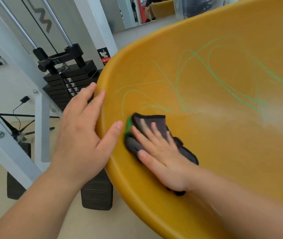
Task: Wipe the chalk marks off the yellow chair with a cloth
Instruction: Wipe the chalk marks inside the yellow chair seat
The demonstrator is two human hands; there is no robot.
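Yellow chair (pixel 223 144): right grip (pixel 163 157) presses cloth (pixel 159 120) flat, left grip (pixel 83 135) lies flat on rim (pixel 101 83).

A black weight stack (pixel 68 83) sits inside a white steel machine frame (pixel 11 157), with 2 chrome guide rods (pixel 60 26) rising from its top and a red-and-black warning sticker (pixel 104 55) just to its right on a white upright. Below the stack, black ribbed rubber pads (pixel 96 195) rest on the pale beige floor (pixel 89 226), and to its left a thin black cable (pixel 17 111) hangs behind the frame. Far behind the stack, up and to the right, the floor is brightly lit beside a red panel (pixel 141 9).
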